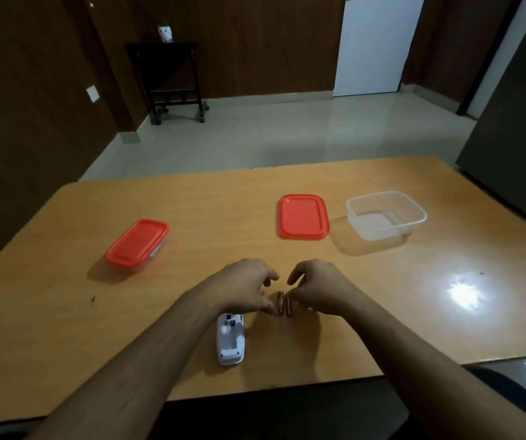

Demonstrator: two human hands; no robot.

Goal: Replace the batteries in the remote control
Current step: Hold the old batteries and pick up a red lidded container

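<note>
A white remote control lies back-up on the wooden table near its front edge, its battery bay uncovered and showing no batteries. Just beyond it, two reddish batteries lie side by side on the table. My left hand touches them from the left with thumb and fingertips. My right hand pinches them from the right. Both hands curl over the batteries, so part of them is hidden.
A closed clear box with a red lid stands at the left. A loose red lid lies at centre right, beside an open clear plastic container. A dark chair edge shows at the lower right.
</note>
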